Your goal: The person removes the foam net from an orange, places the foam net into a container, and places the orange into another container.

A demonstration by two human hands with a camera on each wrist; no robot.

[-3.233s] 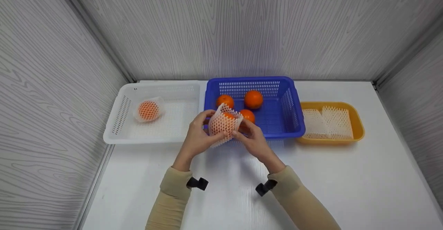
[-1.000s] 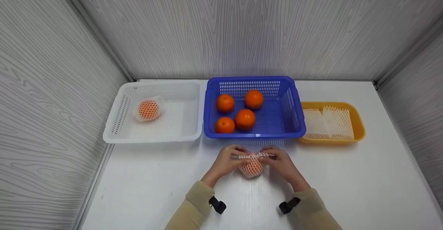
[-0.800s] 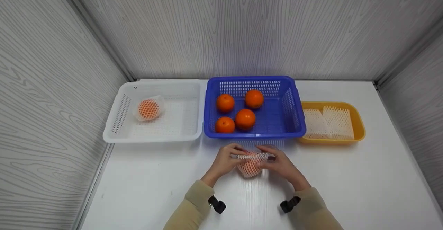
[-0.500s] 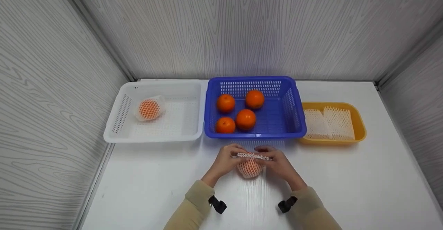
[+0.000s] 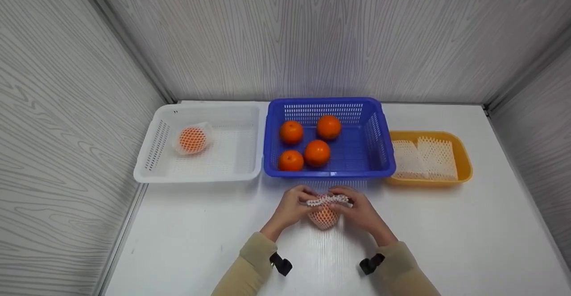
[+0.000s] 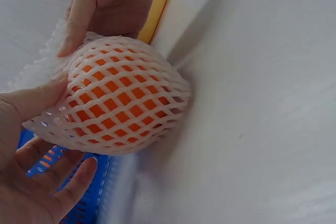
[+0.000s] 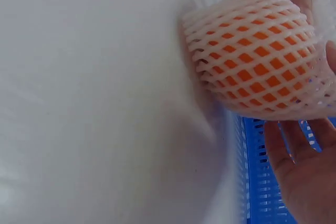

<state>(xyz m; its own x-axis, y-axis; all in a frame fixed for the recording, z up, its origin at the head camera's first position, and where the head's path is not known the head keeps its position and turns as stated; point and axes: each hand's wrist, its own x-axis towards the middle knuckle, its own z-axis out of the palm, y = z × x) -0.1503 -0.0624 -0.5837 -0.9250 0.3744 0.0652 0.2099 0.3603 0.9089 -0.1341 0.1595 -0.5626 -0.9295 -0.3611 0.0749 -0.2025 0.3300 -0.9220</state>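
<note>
An orange sits inside a white foam net sleeve on the table, in front of the blue basket. The sleeve's upper edge is gathered into a narrow white band. My left hand pinches the band's left end between thumb and fingers. At the other end my right hand holds the edge the same way, its thumb across the net. Both wrist views show the mesh stretched round the fruit, its closed-looking bottom end against the table; the top of the orange is mostly covered by net and fingers.
Several bare oranges lie in the blue basket. To its left, a white basket holds one netted orange. A yellow tray on the right holds flat foam nets. Grey wood-grain walls enclose the table.
Both hands have brought the netted orange from over the blue basket down to the table in front. Since then they stay there, the right fingers shifting along the sleeve's edge.
</note>
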